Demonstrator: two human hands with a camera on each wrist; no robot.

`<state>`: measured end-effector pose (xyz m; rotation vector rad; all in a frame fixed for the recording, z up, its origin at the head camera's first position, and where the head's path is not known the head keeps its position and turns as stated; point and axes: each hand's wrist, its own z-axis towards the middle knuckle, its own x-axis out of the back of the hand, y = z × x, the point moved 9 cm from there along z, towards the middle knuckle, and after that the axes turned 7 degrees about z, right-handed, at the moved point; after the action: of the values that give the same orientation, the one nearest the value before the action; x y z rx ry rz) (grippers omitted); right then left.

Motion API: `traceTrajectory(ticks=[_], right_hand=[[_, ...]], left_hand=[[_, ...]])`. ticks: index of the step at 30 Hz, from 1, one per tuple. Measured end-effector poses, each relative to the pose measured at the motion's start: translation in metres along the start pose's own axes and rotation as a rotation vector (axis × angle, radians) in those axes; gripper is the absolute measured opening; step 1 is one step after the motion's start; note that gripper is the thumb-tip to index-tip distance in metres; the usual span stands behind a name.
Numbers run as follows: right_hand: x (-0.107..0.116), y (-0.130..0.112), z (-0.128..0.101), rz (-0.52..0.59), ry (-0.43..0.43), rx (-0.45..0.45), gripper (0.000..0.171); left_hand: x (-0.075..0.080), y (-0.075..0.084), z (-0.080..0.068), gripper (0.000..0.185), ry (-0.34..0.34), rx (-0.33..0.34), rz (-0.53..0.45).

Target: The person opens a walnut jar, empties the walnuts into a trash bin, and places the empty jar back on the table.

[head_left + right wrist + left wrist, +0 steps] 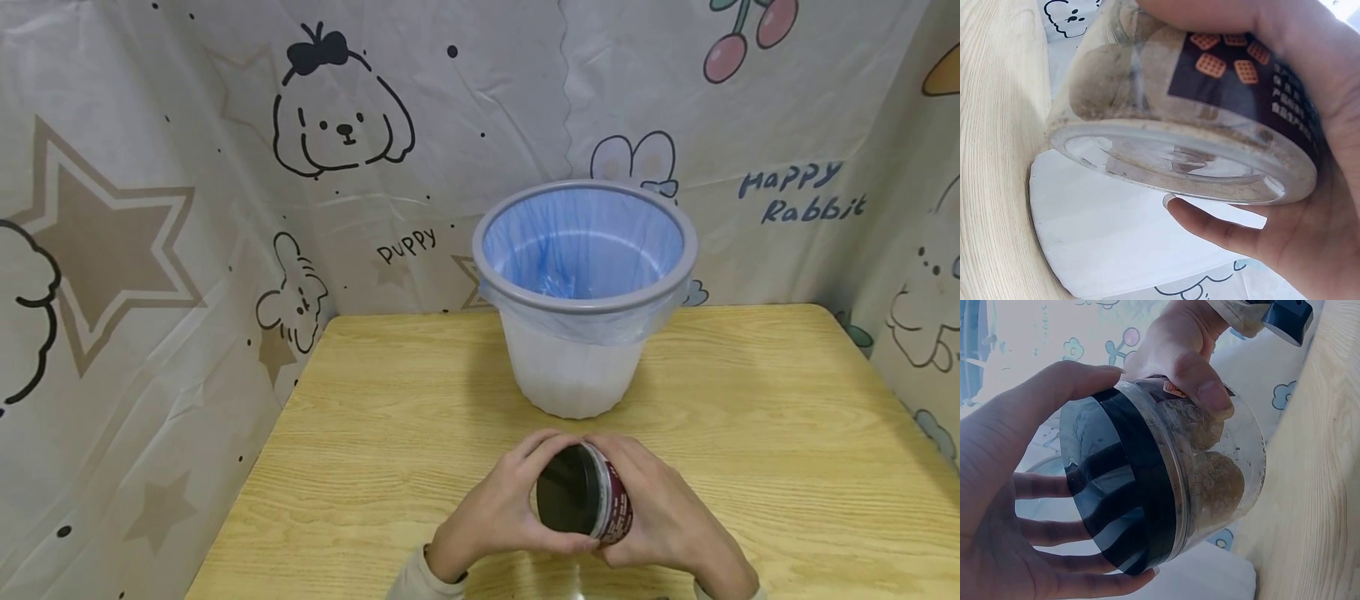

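I hold a clear plastic jar (609,508) tipped on its side low over the table, its black lid (567,502) facing me. It has a dark red label with waffle pictures and brown biscuits inside (1216,481). My left hand (498,508) wraps its fingers and thumb round the black lid (1129,500). My right hand (663,512) grips the jar's body (1197,94), with the thumb (1204,384) on top. The jar's clear base (1172,156) shows crumbs in the right wrist view.
A white bin with a grey rim (525,293) and a blue bag liner stands on the wooden table (750,433), just beyond the hands. Cartoon-printed cloth walls (150,250) close in the back and both sides.
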<state>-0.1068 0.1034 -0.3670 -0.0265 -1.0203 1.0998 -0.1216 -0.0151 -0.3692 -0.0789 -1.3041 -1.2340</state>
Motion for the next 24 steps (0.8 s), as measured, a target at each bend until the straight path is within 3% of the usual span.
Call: traceTrajectory(ticks=[18, 24], right_hand=[[-0.0011, -0.0004, 0.0003, 0.010, -0.021, -0.020, 0.102], [-0.0027, 0.0005, -0.0005, 0.008, -0.032, -0.032, 0.103]], left_hand=[[0.0022, 0.0001, -0.0016, 0.084, 0.042, 0.042, -0.028], [0.0024, -0.0030, -0.0030, 0.082, 0.048, 0.097, -0.058]])
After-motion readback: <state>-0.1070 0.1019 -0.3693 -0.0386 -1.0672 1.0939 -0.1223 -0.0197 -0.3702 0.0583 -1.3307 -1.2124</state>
